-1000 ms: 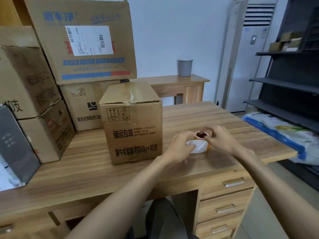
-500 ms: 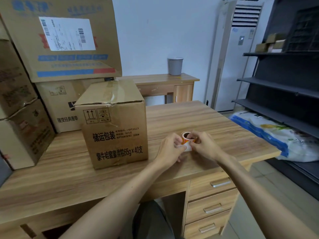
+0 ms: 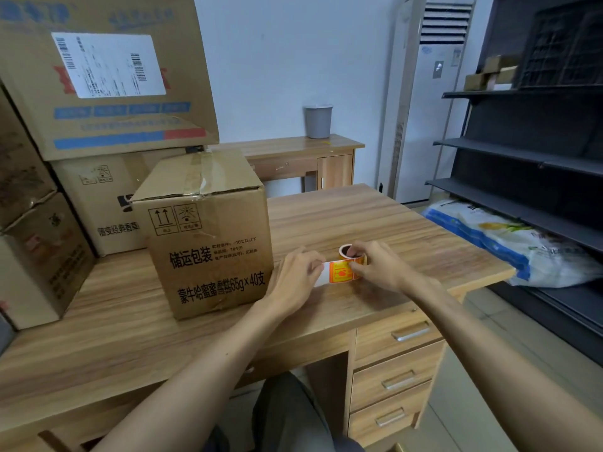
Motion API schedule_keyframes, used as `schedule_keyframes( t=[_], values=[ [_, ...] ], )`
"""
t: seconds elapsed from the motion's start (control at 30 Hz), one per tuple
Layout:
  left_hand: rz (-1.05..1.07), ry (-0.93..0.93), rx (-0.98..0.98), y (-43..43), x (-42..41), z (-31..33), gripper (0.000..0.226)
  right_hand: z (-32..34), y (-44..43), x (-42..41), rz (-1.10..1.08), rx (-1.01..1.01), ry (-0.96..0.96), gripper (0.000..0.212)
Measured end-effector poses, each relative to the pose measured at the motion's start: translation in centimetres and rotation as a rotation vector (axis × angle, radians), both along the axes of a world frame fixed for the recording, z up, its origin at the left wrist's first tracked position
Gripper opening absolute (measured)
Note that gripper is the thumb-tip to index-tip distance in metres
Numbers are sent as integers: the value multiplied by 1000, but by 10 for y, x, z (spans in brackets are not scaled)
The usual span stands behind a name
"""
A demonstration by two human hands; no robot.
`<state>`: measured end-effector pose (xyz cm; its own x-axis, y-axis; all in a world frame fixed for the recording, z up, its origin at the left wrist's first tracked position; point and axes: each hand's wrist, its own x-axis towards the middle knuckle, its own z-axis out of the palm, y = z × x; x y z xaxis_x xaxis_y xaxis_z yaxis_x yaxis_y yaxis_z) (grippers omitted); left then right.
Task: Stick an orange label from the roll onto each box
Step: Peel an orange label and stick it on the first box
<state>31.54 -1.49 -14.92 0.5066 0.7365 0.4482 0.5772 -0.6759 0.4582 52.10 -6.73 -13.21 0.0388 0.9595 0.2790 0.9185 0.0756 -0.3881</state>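
Right hand [image 3: 375, 265] grips the label roll [image 3: 346, 252] just above the desk [image 3: 359, 216], anchoring it; left hand [image 3: 298, 275] pinches the backing strip, baring an orange label [image 3: 341, 272] for peeling; the nearest box [image 3: 208, 233] stands beside, unlabelled.

left forearm [image 3: 195, 370]: bare, stretched from near left toward the far middle.
left hand [image 3: 295, 282]: back upward, fingers curled, pinching the free end of the label strip [image 3: 341, 274].
right forearm [image 3: 489, 347]: bare, stretched from near right toward the far middle.
right hand [image 3: 381, 267]: fingers curled over the label roll [image 3: 343, 250], gripping it.
hands: near each other, not touching.
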Motion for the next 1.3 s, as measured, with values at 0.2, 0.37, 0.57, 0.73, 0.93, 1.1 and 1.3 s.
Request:
schedule_keyframes(
  t=[0.2,0.37,0.57,0.73,0.93,1.1,1.3],
  values=[
    [39,99,101,-2,-5,3,22,-1,-3,-2,-33,28,-55,19],
    [6,125,97,-5,1,6,25,-7,-7,-4,-59,87,-98,17],
    [14,-104,-190,-1,3,0,20,-8,-18,-10,-45,184,-125,22],
    [-71,-154,-279,-5,-1,0,24,-13,-32,-30,-26,254,-168,24],
    [-190,-183,-356,-11,-4,4,15,-22,-36,-46,-5,186,-117,28],
    [-232,-191,-387,-9,-7,4,17,-23,-33,-46,-51,188,-14,26],
    [-259,-216,-389,-10,-6,4,20,-22,-31,-46,-75,193,65,26]
  ],
)
